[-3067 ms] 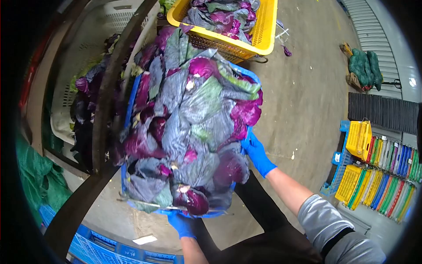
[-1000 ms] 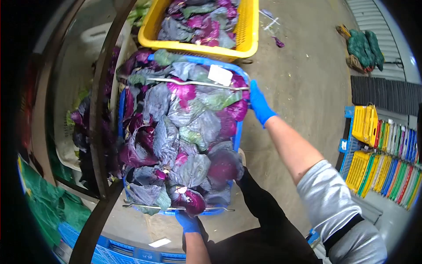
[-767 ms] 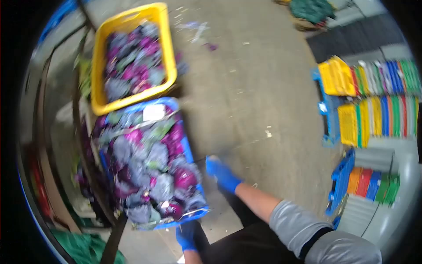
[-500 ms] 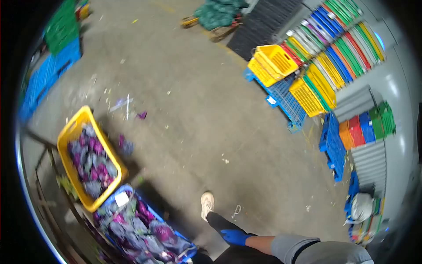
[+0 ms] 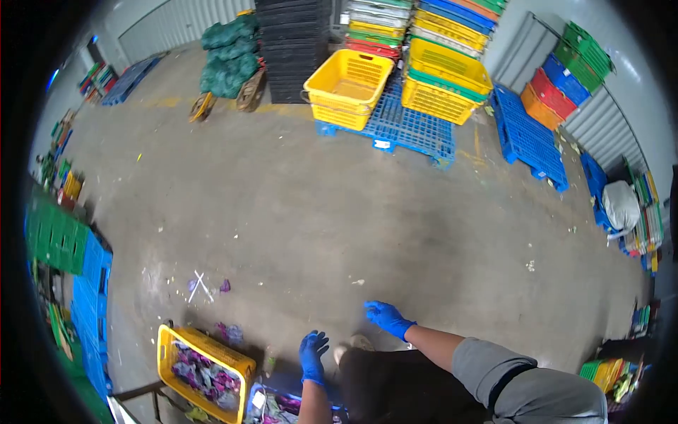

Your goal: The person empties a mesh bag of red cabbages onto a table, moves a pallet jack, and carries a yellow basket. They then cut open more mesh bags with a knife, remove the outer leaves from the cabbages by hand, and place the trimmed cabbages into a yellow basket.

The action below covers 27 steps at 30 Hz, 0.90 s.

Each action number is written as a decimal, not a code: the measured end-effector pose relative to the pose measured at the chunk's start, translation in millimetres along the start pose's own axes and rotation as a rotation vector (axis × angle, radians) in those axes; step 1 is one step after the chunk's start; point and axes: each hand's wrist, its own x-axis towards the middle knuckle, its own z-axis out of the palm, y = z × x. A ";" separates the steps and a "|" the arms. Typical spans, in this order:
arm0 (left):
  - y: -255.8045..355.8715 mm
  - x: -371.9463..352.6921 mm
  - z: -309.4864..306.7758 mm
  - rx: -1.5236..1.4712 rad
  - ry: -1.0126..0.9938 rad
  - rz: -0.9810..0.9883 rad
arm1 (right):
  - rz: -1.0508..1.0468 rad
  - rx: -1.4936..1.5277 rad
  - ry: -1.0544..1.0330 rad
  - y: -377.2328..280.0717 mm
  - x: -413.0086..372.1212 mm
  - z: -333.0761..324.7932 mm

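My left hand, in a blue glove, is held above the floor near the bottom middle, its fingers loosely bent and apart. It holds nothing and is nearest to the blue crate of red cabbage leaves, partly hidden by my arm. My right hand, also blue-gloved, reaches forward over bare concrete with its fingers loosely stretched and nothing visible in them. Left of both hands stands a yellow crate holding purple and grey-green red cabbage leaves.
Ahead, yellow crates rest on a blue pallet before tall crate stacks. Green net sacks stand by black stacked crates. Blue pallets line the left. Cabbage scraps and white strips litter the floor.
My view has turned right and lifted toward the crate stacks. My left hand has come into view, and my right hand has moved forward, away from my leg.
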 end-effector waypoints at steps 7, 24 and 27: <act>25.6 72.8 70.4 0.182 -0.151 -0.163 | 0.246 0.585 -0.144 35.2 54.7 -75.5; 241.2 332.4 329.6 0.035 -0.031 -0.193 | -0.315 -0.494 0.292 -185.6 536.7 -356.0; 278.1 373.7 396.3 -0.141 0.024 -0.131 | -0.540 -0.231 0.246 -194.6 634.2 -397.7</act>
